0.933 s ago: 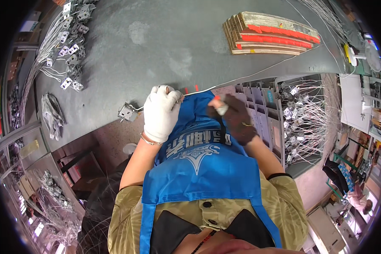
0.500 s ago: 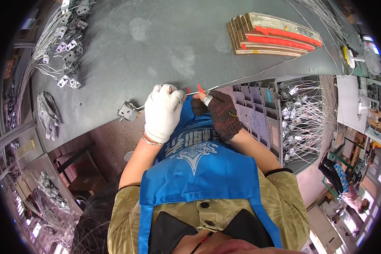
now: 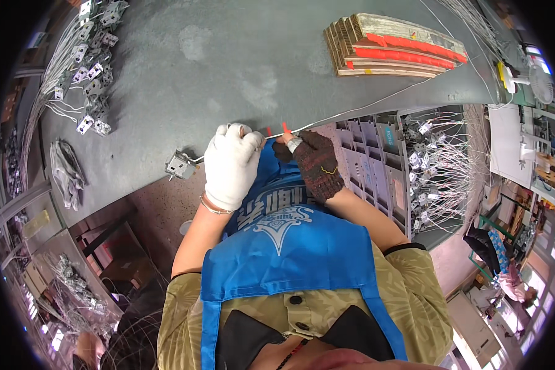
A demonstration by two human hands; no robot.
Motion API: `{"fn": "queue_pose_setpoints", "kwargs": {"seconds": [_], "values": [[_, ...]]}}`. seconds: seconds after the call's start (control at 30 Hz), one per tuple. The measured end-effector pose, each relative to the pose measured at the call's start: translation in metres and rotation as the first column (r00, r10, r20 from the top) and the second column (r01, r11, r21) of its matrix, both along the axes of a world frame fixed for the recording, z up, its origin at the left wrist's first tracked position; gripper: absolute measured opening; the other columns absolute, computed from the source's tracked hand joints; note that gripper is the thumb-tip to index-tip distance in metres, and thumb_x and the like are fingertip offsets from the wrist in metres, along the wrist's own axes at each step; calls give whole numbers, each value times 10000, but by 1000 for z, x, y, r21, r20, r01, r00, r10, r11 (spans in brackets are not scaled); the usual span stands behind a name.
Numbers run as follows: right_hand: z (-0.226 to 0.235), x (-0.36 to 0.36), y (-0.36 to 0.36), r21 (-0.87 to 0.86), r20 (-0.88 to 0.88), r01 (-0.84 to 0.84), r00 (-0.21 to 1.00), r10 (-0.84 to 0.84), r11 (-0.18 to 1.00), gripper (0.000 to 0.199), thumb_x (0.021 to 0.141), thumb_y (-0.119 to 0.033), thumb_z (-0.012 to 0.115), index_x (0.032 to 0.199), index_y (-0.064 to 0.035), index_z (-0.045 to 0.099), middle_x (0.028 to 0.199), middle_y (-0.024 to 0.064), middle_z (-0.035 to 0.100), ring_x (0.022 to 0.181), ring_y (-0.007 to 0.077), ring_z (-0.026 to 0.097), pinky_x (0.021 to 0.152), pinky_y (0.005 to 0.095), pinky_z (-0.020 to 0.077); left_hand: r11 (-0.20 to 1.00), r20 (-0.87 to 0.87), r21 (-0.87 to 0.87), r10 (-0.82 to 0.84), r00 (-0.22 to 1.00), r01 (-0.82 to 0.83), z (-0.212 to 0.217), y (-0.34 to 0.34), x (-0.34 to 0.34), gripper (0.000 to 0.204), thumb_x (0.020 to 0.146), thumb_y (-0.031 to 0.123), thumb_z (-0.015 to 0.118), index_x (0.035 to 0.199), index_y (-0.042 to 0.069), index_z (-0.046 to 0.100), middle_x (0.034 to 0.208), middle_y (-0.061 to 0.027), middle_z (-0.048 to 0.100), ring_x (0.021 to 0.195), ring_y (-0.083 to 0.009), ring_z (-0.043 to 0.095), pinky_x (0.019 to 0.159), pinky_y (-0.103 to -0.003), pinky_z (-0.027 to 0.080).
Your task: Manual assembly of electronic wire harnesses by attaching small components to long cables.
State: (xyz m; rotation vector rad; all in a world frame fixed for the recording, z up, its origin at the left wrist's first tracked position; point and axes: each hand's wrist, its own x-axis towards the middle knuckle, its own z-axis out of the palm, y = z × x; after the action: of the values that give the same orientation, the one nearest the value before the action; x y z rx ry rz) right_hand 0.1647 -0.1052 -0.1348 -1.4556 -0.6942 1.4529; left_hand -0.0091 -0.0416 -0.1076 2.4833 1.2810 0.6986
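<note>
Near the middle of the frame, at the table's front edge, both gloved hands meet on a thin white wire. The left hand, in a white glove, is curled into a fist; the wire enters it from the right, so the fingers are clamped on it. From the fist's left side a short run of wire leads to a small metal part lying at the table edge, just left of the hand.

The right hand, in a dark knit glove, sits just beside the left, its fingertips pinched together on the wire where a small red piece shows. A second red bit lies just left of it, between the two hands. From there the wire runs up and right across the grey table toward the upper right of the frame.

In the upper right lies a stack of cardboard sheets with red bands. In the upper left a row of metal parts with white wires lines the table edge, and a grey rag lies at the left. Right of the hands, a compartmented tray holds more wired parts. A blue apron fills the lower centre.
</note>
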Motion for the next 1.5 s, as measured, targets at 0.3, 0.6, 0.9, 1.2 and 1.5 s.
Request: {"fn": "queue_pose_setpoints", "kwargs": {"seconds": [0.3,0.6,0.9,1.2,1.5], "values": [[-4,19,-4,155,456,-295,868,197,943,307,1014,-265,624,986,23,724,888,123,729,774,176,646,752,346,495,1000,-19,-14,9,1000,-9,1,0,0,131,761,104,800,842,103,696,862,-62,624,831,-287,602,696,-393,507],[2,-12,0,21,-35,-221,975,221,975,323,1040,-278,582,1026,8,732,902,109,735,860,170,693,813,318,547,1000,-28,29,10,1000,-9,-2,0,0,64,752,117,715,799,137,676,844,-45,601,826,-273,598,693,-378,520],[14,-18,7,19,-88,-153,984,154,988,315,1054,-253,564,1063,17,725,921,115,739,813,164,696,784,307,556,998,-30,24,-60,998,61,-3,1,-6,148,744,71,724,882,111,688,884,-63,625,843,-293,605,711,-389,523],[-5,-30,3,146,293,-127,953,80,981,323,1026,-268,588,1037,28,717,907,116,740,856,182,676,762,335,529,996,-27,12,-82,996,83,-3,2,-8,209,754,24,714,947,103,696,913,-70,640,857,-302,605,738,-388,523],[11,-13,0,-243,-301,-176,949,99,954,408,1017,-380,596,990,12,703,874,120,722,820,207,698,796,331,543,997,-43,-54,-64,997,62,7,4,-7,189,777,91,703,958,139,729,892,-46,629,859,-278,615,728,-373,536]]}}
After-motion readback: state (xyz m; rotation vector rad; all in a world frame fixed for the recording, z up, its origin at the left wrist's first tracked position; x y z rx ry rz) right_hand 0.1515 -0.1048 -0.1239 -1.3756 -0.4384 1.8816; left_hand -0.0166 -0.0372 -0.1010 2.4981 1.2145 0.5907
